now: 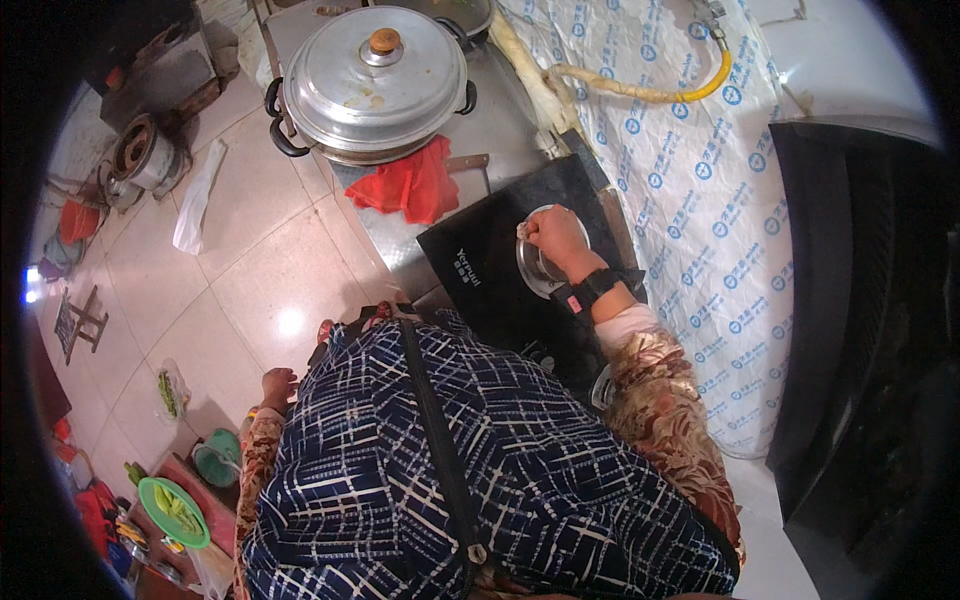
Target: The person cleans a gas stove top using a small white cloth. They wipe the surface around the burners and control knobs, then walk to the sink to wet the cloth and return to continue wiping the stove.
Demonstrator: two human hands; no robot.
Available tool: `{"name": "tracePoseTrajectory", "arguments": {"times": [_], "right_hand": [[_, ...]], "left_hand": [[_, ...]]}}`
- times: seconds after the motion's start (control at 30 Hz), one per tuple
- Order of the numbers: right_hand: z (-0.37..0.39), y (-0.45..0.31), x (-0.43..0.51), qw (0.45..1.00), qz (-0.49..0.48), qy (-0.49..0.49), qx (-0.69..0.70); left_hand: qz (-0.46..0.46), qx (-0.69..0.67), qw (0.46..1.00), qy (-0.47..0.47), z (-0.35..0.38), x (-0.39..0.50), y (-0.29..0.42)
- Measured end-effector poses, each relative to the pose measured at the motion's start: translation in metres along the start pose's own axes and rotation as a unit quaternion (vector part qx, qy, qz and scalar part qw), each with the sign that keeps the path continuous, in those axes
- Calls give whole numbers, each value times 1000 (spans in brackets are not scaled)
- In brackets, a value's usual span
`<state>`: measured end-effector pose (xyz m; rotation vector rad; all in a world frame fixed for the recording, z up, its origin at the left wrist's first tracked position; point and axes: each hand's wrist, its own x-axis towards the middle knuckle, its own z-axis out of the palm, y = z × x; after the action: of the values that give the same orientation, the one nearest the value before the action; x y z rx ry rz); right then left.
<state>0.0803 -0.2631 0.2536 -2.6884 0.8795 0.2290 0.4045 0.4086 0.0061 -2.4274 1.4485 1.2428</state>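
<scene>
My right hand (556, 235) is over a round metal burner plate (534, 271) on a black glass gas hob (480, 240). Its fingers are closed on a small pale wad (523, 230), perhaps cloth or tissue, near the burner's left rim. A dark band with a pink tag circles that wrist. A second burner (602, 387) shows partly beyond my dark patterned clothing. My left hand (280, 388) hangs low by my side above the tiled floor, away from the counter. Its fingers look loosely bent, and whether it holds anything is unclear.
A lidded aluminium steamer pot (375, 82) and a red cloth (412, 184) are on the metal counter (510, 97). A yellow hose (705, 86) crosses the printed wall sheet. A black range hood (832, 315) stands right. A green basin (196, 534) holds leafy vegetables.
</scene>
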Motion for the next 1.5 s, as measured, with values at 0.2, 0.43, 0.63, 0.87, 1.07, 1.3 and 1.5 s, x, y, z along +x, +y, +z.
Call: {"name": "tracePoseTrajectory", "arguments": {"times": [0.2,0.43,0.63,0.87,1.07,1.3,1.5], "right_hand": [[3,10,15,990,125,38,-58],[4,-6,3,991,62,-40,-115],[3,43,11,985,145,52,83],[2,81,7,961,196,92,172],[3,74,11,985,88,64,134],[9,120,-7,985,147,23,93],[34,146,-54,957,236,56,160]], "left_hand": [[-42,4,999,0,0,2,4],[-63,19,998,-2,11,0,3],[-83,41,995,-20,12,0,7],[-152,104,980,-79,-30,-1,34],[-186,132,967,-110,-43,3,42],[-69,-78,993,55,-4,-8,-4],[-33,14,998,44,36,4,-23]]}}
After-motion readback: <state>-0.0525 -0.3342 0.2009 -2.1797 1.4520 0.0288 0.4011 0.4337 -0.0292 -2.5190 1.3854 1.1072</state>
